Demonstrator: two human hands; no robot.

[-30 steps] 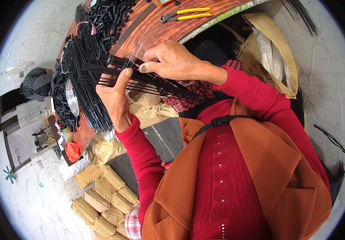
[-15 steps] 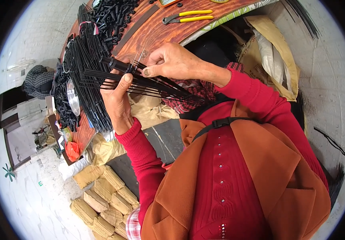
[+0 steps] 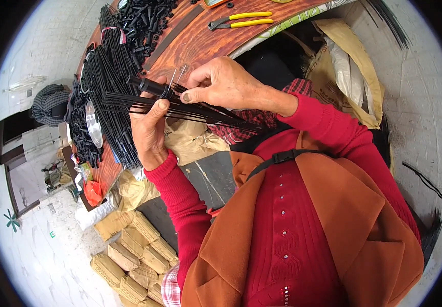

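The person holds a fan of thin black rods (image 3: 180, 108) in front of the chest, over the near edge of a brown wooden table (image 3: 200, 43). The left hand (image 3: 149, 128) is closed around the rods from below, with the thumb lying up across them, so the bundle is gripped near its gathered end. At this end there is a short black tube-like piece (image 3: 152, 86), pointing to about 10 o'clock. The right hand (image 3: 223, 84) is pressed on the rods from above, its thumb and forefinger pinching something thin at the hub; two fine pale wires (image 3: 176, 75) stand up just beside the fingertips, toward 11 o'clock.

Compared with one second ago, the right hand has moved a little toward the hub and the fingers are now more tightly together there. The left hand is almost where it was and keeps the same grip. I think this means the work is now at the joint of the rods, not at their free ends.

On the table, at 10 o'clock from the hands, lies a big heap of the same black rods (image 3: 109, 69), and at 12 o'clock a pile of small black parts (image 3: 146, 18). Pliers with yellow handles (image 3: 241, 20) lie farther, at 1 o'clock, well apart from both hands.
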